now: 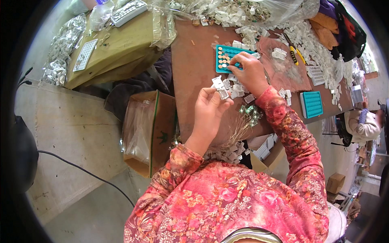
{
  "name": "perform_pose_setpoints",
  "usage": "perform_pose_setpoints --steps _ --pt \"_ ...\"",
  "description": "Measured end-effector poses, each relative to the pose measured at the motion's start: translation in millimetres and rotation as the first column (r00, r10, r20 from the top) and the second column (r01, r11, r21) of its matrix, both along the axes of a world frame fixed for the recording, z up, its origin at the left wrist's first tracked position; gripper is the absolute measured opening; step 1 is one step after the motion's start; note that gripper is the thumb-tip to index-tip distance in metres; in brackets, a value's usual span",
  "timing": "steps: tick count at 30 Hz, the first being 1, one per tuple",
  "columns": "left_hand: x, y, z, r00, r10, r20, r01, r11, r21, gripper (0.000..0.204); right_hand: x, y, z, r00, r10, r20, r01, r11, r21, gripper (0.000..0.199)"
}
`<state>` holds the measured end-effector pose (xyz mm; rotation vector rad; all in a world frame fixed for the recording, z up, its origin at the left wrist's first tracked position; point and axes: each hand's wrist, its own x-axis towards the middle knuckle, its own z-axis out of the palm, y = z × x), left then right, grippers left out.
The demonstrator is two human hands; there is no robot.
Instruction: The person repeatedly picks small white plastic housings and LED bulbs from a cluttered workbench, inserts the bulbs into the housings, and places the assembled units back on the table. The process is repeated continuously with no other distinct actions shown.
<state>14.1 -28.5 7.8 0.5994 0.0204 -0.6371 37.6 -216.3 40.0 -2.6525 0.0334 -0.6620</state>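
Above the table, left hand pinching small clear packet, tilted up-left

Floral long-sleeved garment, bare hands

A red and pink top printed all over with flowers and small leaves in cream, orange and green is worn, its cloth seen across the shoulders and chest. Both arms are covered by long sleeves of the same print, ended at the wrists. The left hand and right hand are left bare; no gloves, rings or watch can be made out.
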Motion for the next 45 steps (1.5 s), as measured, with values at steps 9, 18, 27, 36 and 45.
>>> perform_pose_setpoints --steps 9,18,27,36,45 --pt "0 1 -3 1.000 -0.021 0.016 0.022 0.997 -0.078 0.010 42 -25 6 0.983 0.121 -0.140 -0.116 0.992 0.045 0.009" --pt "0 4 -4 0.999 -0.037 -0.016 0.035 0.994 -0.108 0.014 32 -23 15 0.987 0.122 -0.105 -0.113 0.990 0.085 0.009" --pt "-2 2 -4 0.997 -0.036 0.063 0.038 0.999 -0.034 0.014 -54 21 59 0.911 0.386 -0.145 -0.324 0.888 0.326 0.009" --pt "-4 2 0 0.995 -0.045 0.089 0.046 0.999 -0.005 0.011 -65 40 54 0.933 0.342 -0.114 -0.346 0.938 -0.018 0.010" --pt "-5 3 1 0.994 -0.044 0.103 0.045 0.999 -0.004 0.012 -73 45 58 0.956 0.278 -0.093 -0.272 0.959 0.077 0.012"
